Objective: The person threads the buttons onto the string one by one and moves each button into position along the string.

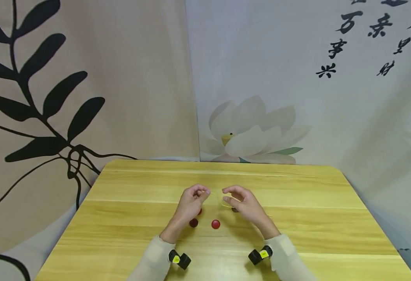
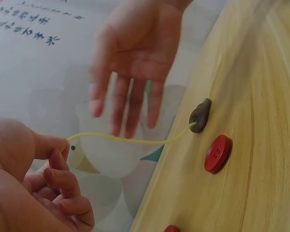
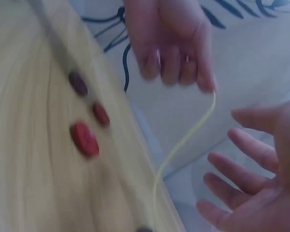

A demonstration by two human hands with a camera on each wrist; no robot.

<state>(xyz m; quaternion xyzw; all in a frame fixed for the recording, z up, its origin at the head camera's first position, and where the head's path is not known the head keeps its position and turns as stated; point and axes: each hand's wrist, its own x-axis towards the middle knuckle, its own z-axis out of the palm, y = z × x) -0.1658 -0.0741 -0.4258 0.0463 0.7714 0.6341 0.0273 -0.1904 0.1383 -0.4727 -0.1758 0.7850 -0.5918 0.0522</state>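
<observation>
My left hand [image 1: 191, 201] pinches the end of a thin yellow string [image 2: 135, 140] between thumb and forefinger, above the table. The string sags down to a brown button piece [image 2: 199, 118] on the wood and comes out again on its far side. Whether that piece is one button or two stacked, I cannot tell. Facing the left hand is my right hand [image 1: 245, 203], fingers spread and apart from the string in the right wrist view. A red four-hole button [image 2: 218, 154] lies near the brown piece.
On the wooden table [image 1: 121, 234], a dark button [image 1: 193, 222] and another red button [image 3: 101, 114] lie near the left forearm. Patterned cloth [image 1: 149, 78] hangs behind the table's far edge.
</observation>
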